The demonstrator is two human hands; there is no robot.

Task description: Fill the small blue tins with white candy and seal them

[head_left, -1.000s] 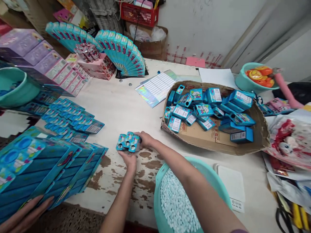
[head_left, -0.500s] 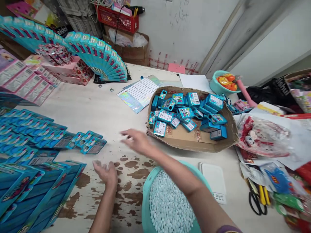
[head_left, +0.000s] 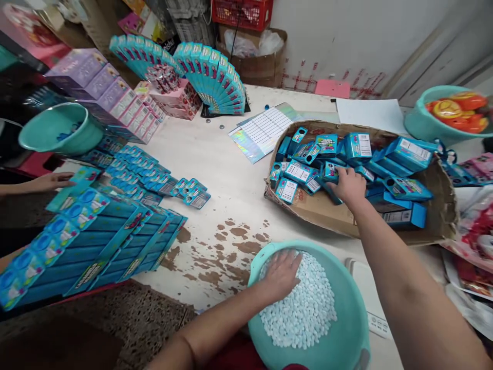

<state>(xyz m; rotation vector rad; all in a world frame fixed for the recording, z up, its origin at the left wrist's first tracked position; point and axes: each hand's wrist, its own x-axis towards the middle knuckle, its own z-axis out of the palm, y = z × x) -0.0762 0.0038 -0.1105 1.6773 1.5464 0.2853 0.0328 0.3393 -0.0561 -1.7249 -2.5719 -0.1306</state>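
My left hand [head_left: 281,277] lies palm down on the pale blue candy-like pieces [head_left: 300,313] in a turquoise bowl [head_left: 350,308], with its fingers spread. Over the shallow cardboard box [head_left: 308,213], my right hand [head_left: 349,186] has its fingers closed around a small blue printed box [head_left: 330,172]; part of that box is hidden by the fingers. Several more small blue boxes [head_left: 287,190] lie jumbled around it. A white scale [head_left: 372,293] stands beside the bowl, partly behind my right forearm.
At the left, another person's hand [head_left: 52,181] touches a blue carton near stacked blue display boxes [head_left: 115,241]. Small blue packs [head_left: 196,195] lie in rows on the table. A bowl of orange items [head_left: 419,115] stands at the back right, a turquoise bowl [head_left: 57,139] at far left.
My left hand has moved right from the table into the bowl of pale pieces. My right hand has moved right to the small boxes and closed on one. The view has shifted left.
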